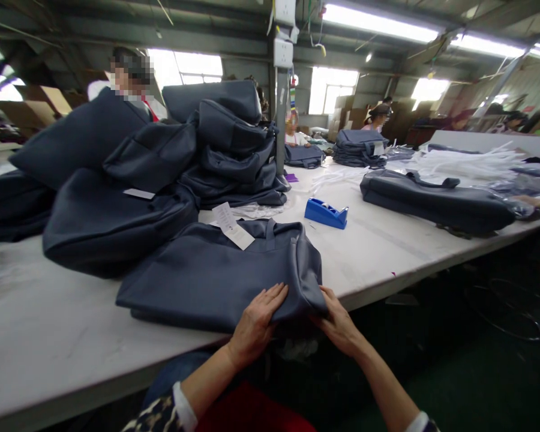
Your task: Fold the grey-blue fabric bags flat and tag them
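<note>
A dark blue handbag lies on its side at the near edge of the table, its strap and a white paper tag toward the back. My left hand holds the bag's near edge, fingers pressed on its upper face. At the bag's right end, my right hand grips the lower corner, with the fingers partly hidden behind it. Just beyond the bag stands a blue tape dispenser.
Piled dark blue bags crowd the white table at left. Another bag lies at right near white strips. A metal post rises behind. Co-workers are in the background, one person behind the pile.
</note>
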{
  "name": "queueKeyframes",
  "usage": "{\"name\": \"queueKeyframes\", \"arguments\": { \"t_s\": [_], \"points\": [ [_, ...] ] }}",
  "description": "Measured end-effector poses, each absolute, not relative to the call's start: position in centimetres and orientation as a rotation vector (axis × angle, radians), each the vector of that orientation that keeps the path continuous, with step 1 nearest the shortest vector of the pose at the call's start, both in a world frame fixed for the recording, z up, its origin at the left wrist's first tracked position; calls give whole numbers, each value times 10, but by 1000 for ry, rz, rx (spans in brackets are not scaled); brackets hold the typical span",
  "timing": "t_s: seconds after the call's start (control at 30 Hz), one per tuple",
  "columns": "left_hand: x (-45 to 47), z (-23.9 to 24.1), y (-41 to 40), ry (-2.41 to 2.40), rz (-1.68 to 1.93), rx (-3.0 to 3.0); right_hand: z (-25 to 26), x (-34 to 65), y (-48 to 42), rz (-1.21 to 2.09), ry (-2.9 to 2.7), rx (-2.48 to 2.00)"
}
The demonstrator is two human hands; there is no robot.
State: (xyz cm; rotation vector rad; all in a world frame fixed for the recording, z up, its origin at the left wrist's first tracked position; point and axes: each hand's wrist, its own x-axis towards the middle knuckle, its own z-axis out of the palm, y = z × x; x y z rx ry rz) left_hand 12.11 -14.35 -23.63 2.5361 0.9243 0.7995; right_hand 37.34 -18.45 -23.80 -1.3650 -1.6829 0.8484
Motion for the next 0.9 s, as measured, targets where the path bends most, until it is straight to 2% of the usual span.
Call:
{"name": "queueKeyframes", "arguments": {
  "t_s": [0.1,0.13,0.23,0.33,0.6,0.8,0.9],
  "points": [
    [116,-235,-143,897,862,2472,-216,415,-178,1272,-1660,-1256],
    [115,-234,-143,885,876,2463,-210,428,-172,1311,-1589,-1242],
    [113,-232,-143,860,895,2477,-200,444,-135,1008,-1390,-1308],
    [114,-229,-143,871,897,2490,-205,426,-91,748,-1420,-1376],
    [113,-219,-146,918,788,2498,-214,385,-49,541,-1390,-1482],
    [110,-187,-129,1000,611,2717,-222,385,-42,335,-1214,-1562],
    [119,-178,-140,1154,680,2808,-233,381,-36,257,-1093,-1592]
  ]
}}
